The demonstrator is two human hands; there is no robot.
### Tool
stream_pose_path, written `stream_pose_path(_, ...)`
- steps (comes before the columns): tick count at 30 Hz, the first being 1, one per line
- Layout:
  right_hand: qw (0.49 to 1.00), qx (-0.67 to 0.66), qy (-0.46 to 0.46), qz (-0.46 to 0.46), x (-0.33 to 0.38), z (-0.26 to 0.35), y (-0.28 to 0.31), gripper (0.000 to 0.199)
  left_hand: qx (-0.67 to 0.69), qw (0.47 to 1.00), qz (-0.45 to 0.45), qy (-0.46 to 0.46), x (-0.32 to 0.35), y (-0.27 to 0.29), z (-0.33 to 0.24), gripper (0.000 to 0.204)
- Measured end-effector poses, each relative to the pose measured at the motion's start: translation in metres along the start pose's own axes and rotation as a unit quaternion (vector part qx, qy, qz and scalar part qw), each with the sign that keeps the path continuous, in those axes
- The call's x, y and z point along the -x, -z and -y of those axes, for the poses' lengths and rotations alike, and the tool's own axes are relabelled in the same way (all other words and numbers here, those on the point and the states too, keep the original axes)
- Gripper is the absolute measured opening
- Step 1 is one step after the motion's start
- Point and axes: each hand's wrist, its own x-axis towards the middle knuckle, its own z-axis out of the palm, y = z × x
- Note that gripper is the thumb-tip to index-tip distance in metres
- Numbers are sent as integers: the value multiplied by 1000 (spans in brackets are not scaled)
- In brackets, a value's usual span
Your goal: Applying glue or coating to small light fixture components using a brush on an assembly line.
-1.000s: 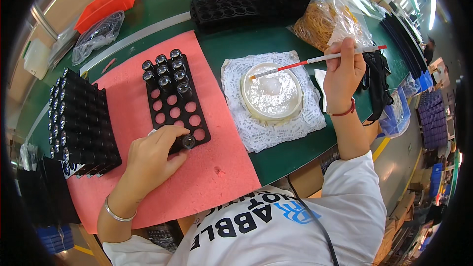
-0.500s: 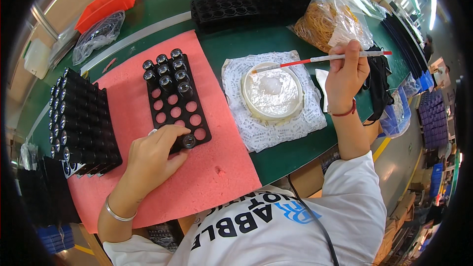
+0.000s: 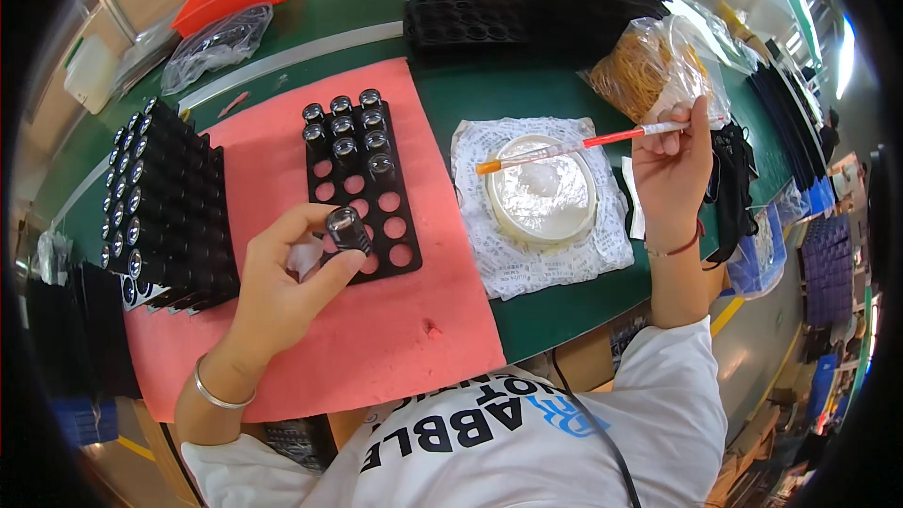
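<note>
The left hand [image 3: 282,287] holds a small black lens [image 3: 347,228] over the pink mat [image 3: 376,339], just near the black tray with holes [image 3: 362,190]. Farther right, the right hand [image 3: 673,169] pinches a red brush [image 3: 583,144] above the round white dish [image 3: 542,190].

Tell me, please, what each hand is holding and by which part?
The left hand grips a small black cylinder around its side. The right hand pinches a red-handled brush near its rear end.
</note>
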Motion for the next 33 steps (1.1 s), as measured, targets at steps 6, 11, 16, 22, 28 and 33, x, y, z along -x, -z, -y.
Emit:
stream_pose_path(6,994,23,0,104,12,-6,1,24,92,995,26,3,-2,0,12,22)
stream_pose_path(11,958,152,45,240,22,-12,2,27,151,987,44,29,1,2,6,22)
stream_pose_path(16,930,205,64,299,26,-20,-4,29,120,991,54,33,1,5,9,23)
stream_pose_path(22,931,200,56,300,28,-22,-1,28,148,988,41,-8,0,2,12,23)
stream_pose_path(28,929,204,60,304,27,-22,-1,27,103,994,45,13,0,5,10,25)
stream_pose_path(33,928,206,52,308,26,-21,-1,27,110,993,43,-4,0,4,13,25)
